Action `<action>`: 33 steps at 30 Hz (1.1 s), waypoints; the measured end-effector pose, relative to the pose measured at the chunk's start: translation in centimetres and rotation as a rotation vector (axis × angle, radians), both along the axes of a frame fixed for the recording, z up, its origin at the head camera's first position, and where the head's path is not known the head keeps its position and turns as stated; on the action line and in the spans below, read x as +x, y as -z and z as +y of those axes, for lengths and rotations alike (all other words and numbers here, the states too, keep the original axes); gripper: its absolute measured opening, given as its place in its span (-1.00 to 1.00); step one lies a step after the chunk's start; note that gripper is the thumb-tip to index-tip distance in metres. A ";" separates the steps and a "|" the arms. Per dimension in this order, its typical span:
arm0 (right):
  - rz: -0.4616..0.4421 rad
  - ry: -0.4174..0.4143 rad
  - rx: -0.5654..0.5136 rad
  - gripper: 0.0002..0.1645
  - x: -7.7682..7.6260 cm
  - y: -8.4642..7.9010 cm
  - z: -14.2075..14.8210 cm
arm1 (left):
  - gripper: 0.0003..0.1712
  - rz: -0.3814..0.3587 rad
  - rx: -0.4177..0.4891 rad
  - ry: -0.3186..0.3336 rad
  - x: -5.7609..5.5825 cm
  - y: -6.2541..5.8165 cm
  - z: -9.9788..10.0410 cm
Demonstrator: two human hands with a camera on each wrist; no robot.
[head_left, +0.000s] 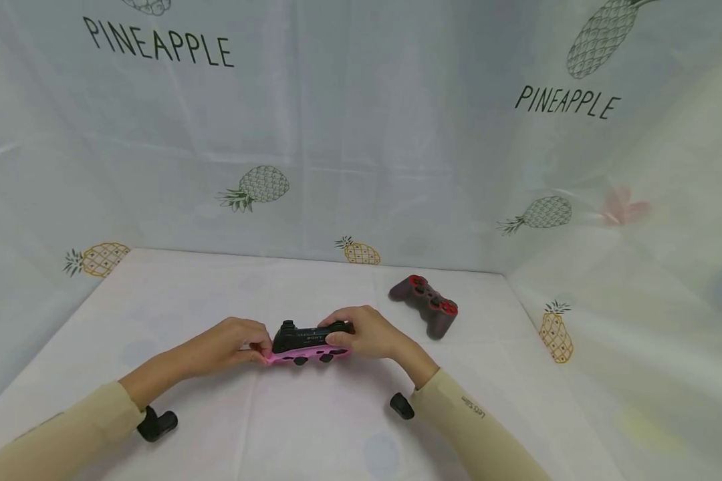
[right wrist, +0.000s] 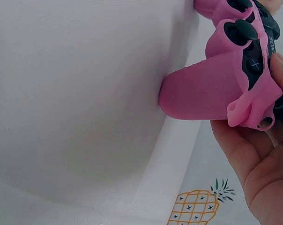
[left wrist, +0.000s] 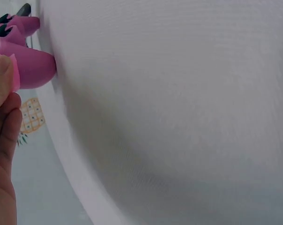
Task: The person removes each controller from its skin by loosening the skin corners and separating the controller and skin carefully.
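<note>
1. Gripping one end each, we see two hands at a black Sony game controller point(head_left: 301, 339), which sits near the middle of the table point(head_left: 313, 434). Its marked edge faces up and its handles point down toward the tabletop.
2. We note a pink rubbery cover point(head_left: 309, 354) over the handles and button face; the black shoulder edge lies bare above it. In the right wrist view, a thumbstick point(right wrist: 247, 30) and a cross-marked button point(right wrist: 255, 64) show through its openings, and its rim bunches at the near corner.
3. Left hand point(head_left: 236, 344): we find thumb and fingertips together, pinching the cover's rim at the controller's left end.
4. Right hand point(head_left: 366, 332): we see it clamped on the controller's right end, the thumb against the black body and other fingers on the far side, partly hidden.
5. Beyond the right hand, and apart from it, we observe a second game controller point(head_left: 422, 304), dark with red button areas, lying aslant on the table.
6. We also record beige sleeves point(head_left: 475, 424) on both forearms, with a black device point(head_left: 402, 405) beside the right cuff and another at the left.
7. Behind the table, we see a pale pineapple-print curtain point(head_left: 373, 113).
</note>
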State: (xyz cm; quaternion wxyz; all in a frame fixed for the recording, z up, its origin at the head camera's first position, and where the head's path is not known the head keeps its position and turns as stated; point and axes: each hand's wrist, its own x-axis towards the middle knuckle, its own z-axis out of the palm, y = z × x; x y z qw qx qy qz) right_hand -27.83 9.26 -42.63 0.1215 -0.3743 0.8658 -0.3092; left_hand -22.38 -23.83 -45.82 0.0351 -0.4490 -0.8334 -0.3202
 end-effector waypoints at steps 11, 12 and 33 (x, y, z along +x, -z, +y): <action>-0.009 0.049 -0.003 -0.70 0.2 0.1 0.0 | -0.76 0.000 -0.037 -0.158 1.0 -0.2 1.0; -0.007 0.053 -0.006 -0.70 0.3 0.1 0.0 | -0.79 -0.015 -0.035 -0.173 1.1 -0.3 1.0; 0.050 0.102 -0.108 -0.62 0.9 1.3 -0.5 | -0.57 -0.230 0.062 -0.442 1.2 -0.4 2.5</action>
